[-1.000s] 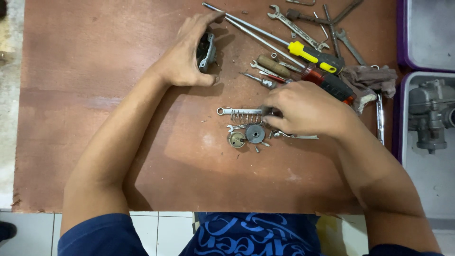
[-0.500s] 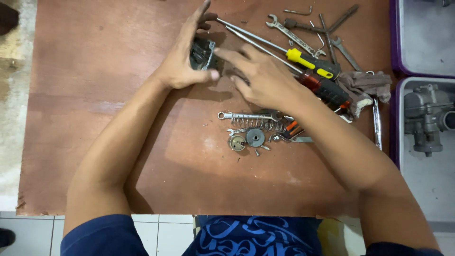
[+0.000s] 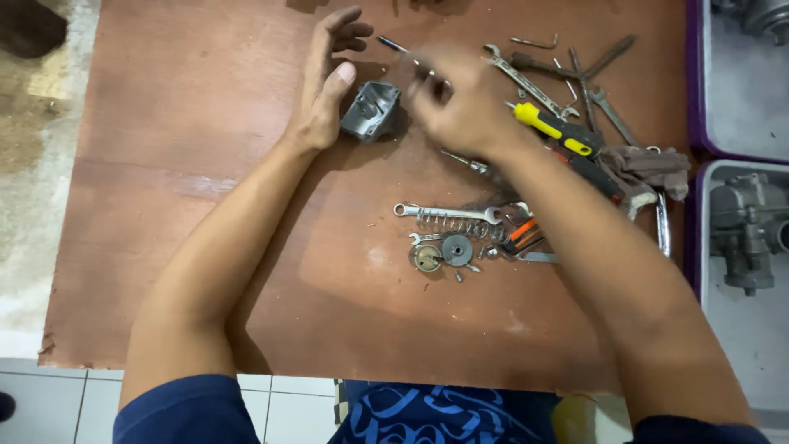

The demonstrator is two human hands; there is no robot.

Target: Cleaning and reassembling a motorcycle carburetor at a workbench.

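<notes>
**Here, two hands at a small grey metal housing on a brown board**

Nearest the person, short of the grey metal housing [image 3: 371,111], a cluster of small parts lies on the brown board [image 3: 205,205]: a brass disc [image 3: 427,258], a grey round disc [image 3: 457,249], a coil spring [image 3: 448,223] and a small spanner [image 3: 448,212] just beyond them. Further off, the left hand [image 3: 325,86] stands on edge just left of the housing, fingers loosely spread, thumb touching its near left corner. Right of the housing the right hand [image 3: 460,103] is blurred; it seems curled around something thin, but I cannot tell whether it grips. Beyond and right of the housing lie a yellow-handled screwdriver [image 3: 555,130], spanners and a rag [image 3: 649,168]. Farthest right, a grey tray [image 3: 740,329] holds a carburettor body [image 3: 744,226].
</notes>
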